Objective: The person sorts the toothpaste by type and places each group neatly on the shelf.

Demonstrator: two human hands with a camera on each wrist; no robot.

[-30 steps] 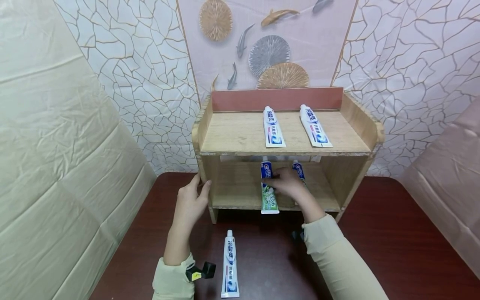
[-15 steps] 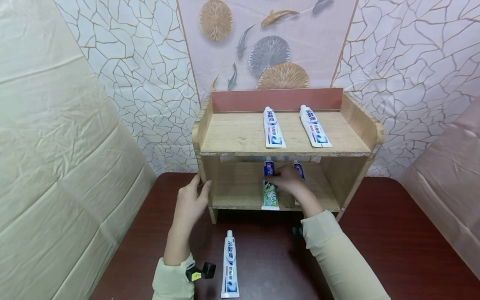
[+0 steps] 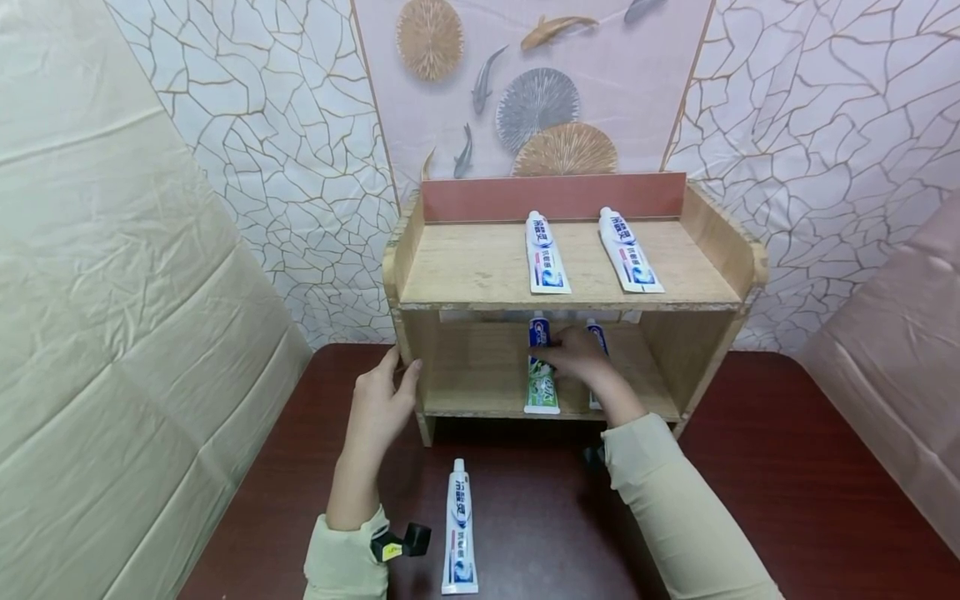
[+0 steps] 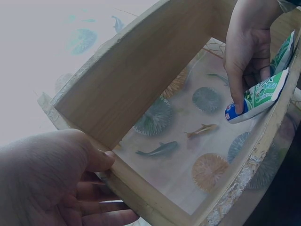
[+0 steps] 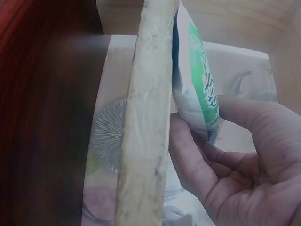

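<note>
My left hand [image 3: 384, 404] grips the left side panel of a small wooden shelf [image 3: 465, 271], thumb on its front edge in the left wrist view. Inside the lower level, my right hand [image 3: 576, 357] pinches a blue and green toothpaste tube [image 3: 542, 385] from its right side. That tube lies lengthwise, crimped end at the board's front edge. A second blue and green tube [image 3: 597, 333] lies to its right, partly hidden by the hand. The right wrist view shows a green and white tube [image 5: 202, 80] beside the fingers; which of the two it is, I cannot tell.
Two white toothpaste tubes [image 3: 547, 254] [image 3: 630, 252] lie on the upper level. Another white tube [image 3: 460, 533] lies on the dark red table [image 3: 525, 517] in front of the shelf, between the forearms. A patterned cloth [image 3: 300, 167] hangs behind.
My right hand has shifted the blue and green tube back and slightly right; its crimped end, earlier past the front edge, is now about level with it. The left hand stays put.
</note>
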